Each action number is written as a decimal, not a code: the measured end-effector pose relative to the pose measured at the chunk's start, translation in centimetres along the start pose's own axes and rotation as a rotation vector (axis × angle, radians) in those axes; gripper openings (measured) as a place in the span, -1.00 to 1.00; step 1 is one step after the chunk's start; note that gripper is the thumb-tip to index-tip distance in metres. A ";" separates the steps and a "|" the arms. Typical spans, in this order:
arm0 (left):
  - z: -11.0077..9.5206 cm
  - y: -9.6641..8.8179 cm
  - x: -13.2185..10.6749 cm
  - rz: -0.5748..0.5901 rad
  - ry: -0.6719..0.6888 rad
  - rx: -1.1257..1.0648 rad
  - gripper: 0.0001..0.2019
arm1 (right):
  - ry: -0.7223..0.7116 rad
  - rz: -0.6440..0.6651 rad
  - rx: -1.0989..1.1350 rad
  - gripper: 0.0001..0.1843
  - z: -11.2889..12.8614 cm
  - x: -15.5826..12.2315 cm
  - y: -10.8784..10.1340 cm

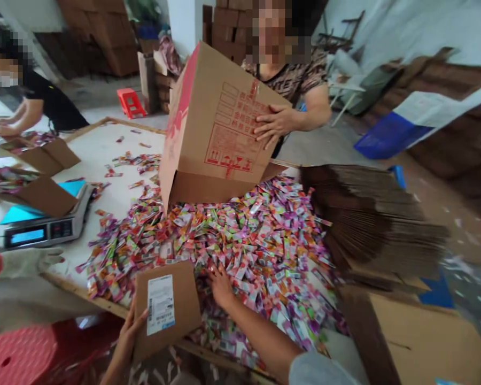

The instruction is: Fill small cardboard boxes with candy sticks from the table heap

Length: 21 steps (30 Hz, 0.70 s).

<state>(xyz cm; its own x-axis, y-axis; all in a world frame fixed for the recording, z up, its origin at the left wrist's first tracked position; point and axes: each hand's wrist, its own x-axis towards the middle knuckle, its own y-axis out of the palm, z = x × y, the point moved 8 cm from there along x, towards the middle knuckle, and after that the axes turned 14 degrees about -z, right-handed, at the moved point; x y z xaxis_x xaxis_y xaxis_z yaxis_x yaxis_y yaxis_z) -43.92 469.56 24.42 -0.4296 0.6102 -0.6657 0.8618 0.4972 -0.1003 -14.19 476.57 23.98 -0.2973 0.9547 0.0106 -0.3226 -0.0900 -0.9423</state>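
My left hand [130,326] grips the left side of a small cardboard box [184,310] with a white printed label on it, tilted at the table's front edge. My right hand [221,286] lies in a heap of small colourful wrapped packets [260,251], just right of the box, with its fingers apart and partly sunk among them. Whether it has hold of any packet is hard to make out. Across the table, a person's hand [274,125] presses on a large cardboard carton [216,117] tipped with its open end down over the heap.
A digital scale [60,227] bearing open boxes stands on the left, near another person's gloved hand [28,262]. Flattened cardboard [369,214] is stacked at the right. A red stool [131,103] is behind the table, and a red textured surface [20,353] lies at lower left.
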 end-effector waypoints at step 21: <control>6.0 10.1 -0.8 0.103 -0.270 -0.026 -0.24 | 0.757 -0.299 0.918 -0.64 -10.1 -0.9 -2.4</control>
<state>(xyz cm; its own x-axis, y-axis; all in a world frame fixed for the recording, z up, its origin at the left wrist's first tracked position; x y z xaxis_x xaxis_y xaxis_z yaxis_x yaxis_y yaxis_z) -33.25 470.44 19.53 -0.2498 0.4737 -0.8445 0.8885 0.4588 -0.0055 -4.04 478.78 22.83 0.3952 0.8683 -0.2996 -0.8928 0.2864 -0.3477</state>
